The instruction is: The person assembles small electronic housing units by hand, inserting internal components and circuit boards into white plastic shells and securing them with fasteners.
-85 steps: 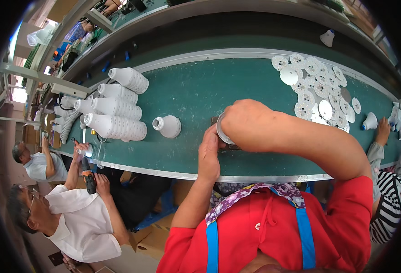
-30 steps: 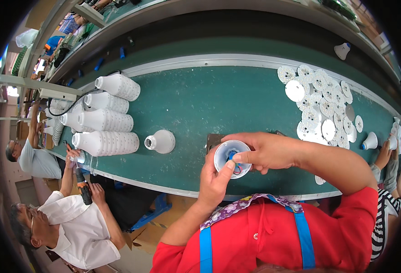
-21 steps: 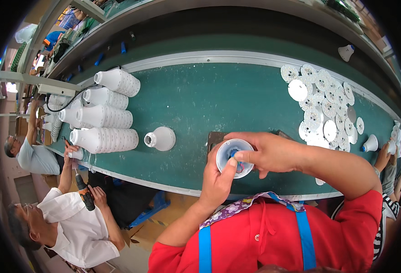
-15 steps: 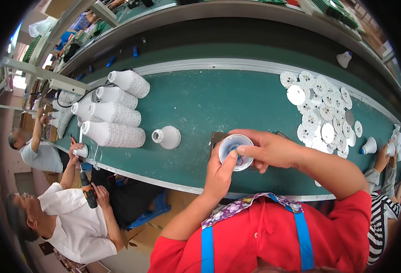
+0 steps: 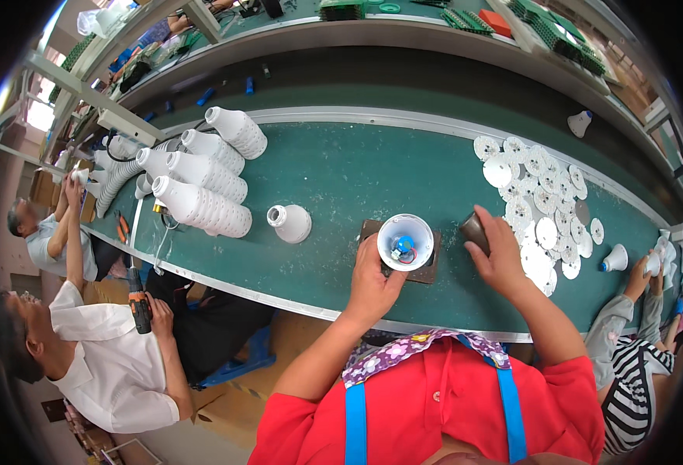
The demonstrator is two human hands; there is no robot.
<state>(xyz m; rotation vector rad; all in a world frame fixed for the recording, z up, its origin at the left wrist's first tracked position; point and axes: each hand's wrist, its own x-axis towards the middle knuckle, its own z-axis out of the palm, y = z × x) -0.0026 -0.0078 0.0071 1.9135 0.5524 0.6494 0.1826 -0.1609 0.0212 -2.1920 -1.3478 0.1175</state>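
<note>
Fingers of the left hand were found curled against the lower side of a white bulb housing, which stood open end up at the centre of the frame, with a blue part and thin wires visible inside. The housing was seated on a dark brown square block lying on the green belt. Fingers of the right hand were closed over a small dark cylindrical piece, held just right of the housing and apart from it.

Left of the block, a single white bulb housing was observed lying on its side on the belt. Further toward the left of the frame, four stacked columns of white housings were laid side by side. At the right of the frame, a spread of white round discs was recorded on the belt, some overlapping, with a lone white housing near a neighbouring person's hand at the right edge.

At the lower left, a seated person in a white shirt was noted holding a power screwdriver. In the upper part of the frame a second bench was seen, with one white bulb standing on the dark strip before it.
</note>
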